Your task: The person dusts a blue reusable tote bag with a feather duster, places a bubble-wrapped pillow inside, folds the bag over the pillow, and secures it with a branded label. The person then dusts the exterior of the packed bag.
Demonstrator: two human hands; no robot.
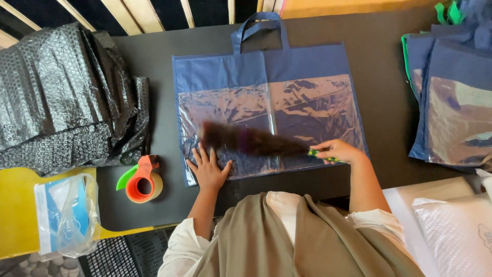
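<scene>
Bubble wrap (61, 97) lies heaped far left; tape (143, 182) sits near it; left hand (208, 168) presses flat and open on the bag (266, 110); a blurred dark bundle (251, 141) lies across its clear window, not visibly inside; right hand (338, 151) pinches the bundle's green end; more bags (451, 102) stacked right.

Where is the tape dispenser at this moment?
In the head view, the tape dispenser lies on the dark table, left of the left hand and the blue bag, below the black bubble wrap.
</scene>
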